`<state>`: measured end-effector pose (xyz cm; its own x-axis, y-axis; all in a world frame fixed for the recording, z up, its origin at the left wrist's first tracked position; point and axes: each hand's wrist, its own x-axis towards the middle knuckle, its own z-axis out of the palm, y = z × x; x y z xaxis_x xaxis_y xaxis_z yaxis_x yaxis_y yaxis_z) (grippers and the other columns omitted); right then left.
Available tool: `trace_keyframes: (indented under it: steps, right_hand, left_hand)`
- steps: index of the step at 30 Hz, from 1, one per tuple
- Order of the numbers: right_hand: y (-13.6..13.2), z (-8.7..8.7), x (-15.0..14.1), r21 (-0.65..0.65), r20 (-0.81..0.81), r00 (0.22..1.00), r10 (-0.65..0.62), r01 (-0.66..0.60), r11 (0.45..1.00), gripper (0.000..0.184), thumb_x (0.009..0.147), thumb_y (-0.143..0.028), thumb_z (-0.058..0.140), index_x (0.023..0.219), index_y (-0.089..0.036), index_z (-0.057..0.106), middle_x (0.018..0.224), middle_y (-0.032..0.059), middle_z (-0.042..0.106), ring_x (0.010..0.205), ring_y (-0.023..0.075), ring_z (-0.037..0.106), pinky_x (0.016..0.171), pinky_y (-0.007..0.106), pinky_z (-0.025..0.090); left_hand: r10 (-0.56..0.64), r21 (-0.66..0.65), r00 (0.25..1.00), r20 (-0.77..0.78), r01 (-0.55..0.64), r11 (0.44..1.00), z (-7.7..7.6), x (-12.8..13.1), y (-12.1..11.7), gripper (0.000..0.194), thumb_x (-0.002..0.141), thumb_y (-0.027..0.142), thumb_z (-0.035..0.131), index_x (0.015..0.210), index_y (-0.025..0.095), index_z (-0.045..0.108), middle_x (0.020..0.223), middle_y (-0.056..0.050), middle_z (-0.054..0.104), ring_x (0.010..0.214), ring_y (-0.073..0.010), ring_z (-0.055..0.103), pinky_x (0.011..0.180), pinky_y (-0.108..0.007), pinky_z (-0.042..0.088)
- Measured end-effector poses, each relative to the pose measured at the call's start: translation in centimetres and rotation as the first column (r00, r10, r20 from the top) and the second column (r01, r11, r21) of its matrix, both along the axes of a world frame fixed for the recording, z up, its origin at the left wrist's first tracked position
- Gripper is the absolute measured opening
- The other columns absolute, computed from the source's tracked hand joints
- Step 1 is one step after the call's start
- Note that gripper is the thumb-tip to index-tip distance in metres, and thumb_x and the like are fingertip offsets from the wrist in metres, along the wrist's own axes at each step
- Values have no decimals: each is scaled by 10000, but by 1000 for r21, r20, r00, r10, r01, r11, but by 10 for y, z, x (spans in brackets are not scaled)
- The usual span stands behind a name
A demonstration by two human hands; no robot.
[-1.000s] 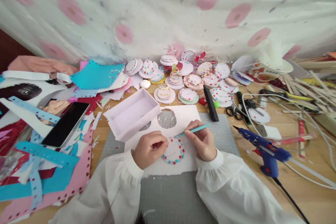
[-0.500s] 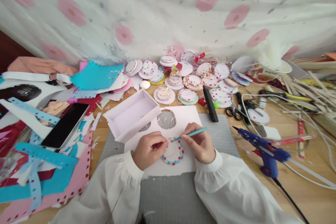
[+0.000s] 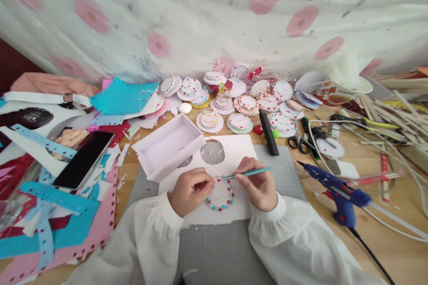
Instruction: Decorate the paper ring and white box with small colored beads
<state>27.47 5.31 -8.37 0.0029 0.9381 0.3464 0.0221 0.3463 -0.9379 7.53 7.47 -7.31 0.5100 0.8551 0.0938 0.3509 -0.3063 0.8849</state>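
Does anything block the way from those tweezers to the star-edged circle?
Nothing visible does: the teal tweezers in the right hand point to the upper edge of the star-edged circle. The left hand is close by, at the circle's upper left.

Table [image 3: 384, 245], curtain [image 3: 207, 9] behind: in the middle, a card [image 3: 242, 149] on a mat [image 3: 214, 254], a disc [image 3: 219, 195] on the card between left hand [image 3: 190, 191] and right hand [image 3: 258, 185]; box [image 3: 170, 144] behind the left hand; stacks [image 3: 239, 121] along the back; phone [image 3: 83, 159] amid paper [image 3: 63, 236], left; glue gun [image 3: 343, 191] right, scissors [image 3: 298, 144] behind it
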Motion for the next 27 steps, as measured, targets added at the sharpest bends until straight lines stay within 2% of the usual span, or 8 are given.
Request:
trace_keyframes:
  steps: [6,18,20,22,25,27]
  right_hand:
    - [-1,1,0,9,90,995,37,-38,999,34,825,-225,598,796,-209,595,656,18,550,597,148,510,545,304,404]
    - [-4,-1,1,21,166,985,46,-50,999,7,807,-214,616,813,-213,613,673,23,572,617,163,528,570,321,411]
    - [-4,-2,0,8,93,995,27,-28,1000,25,808,-235,620,800,-214,609,670,26,569,622,164,525,575,321,407]
    - [-2,-3,0,-20,-45,998,-42,41,999,67,806,-270,627,783,-219,591,663,22,560,625,163,512,575,313,396]
    - [3,-5,0,-85,-234,959,-158,142,986,136,785,-318,651,763,-221,558,644,4,527,605,147,477,568,296,375]
    - [6,-5,1,-123,-305,936,-173,141,982,156,776,-328,659,758,-218,549,624,-11,495,579,132,457,558,286,365]
  left_hand:
    - [0,9,1000,-3,0,1000,1,-1,-1,188,829,182,536,683,141,647,617,-12,535,549,-96,459,531,-216,369]
    - [-11,20,1000,-10,11,1000,0,0,-1,200,834,180,525,673,146,637,608,-5,505,550,-94,446,529,-214,362]
    - [-4,15,1000,1,4,1000,0,0,-1,191,826,175,531,672,142,640,603,-6,508,544,-94,447,525,-214,364]
    - [3,5,1000,14,-3,1000,1,0,-1,183,816,168,537,668,138,641,603,-8,516,539,-93,447,522,-215,366]
    - [0,-4,1000,25,0,1000,0,0,0,177,804,155,536,659,137,635,615,-14,536,536,-93,445,521,-217,366]
    - [-3,-10,1000,25,3,1000,-1,0,0,172,799,150,537,655,141,630,620,-13,543,537,-91,443,520,-217,362]
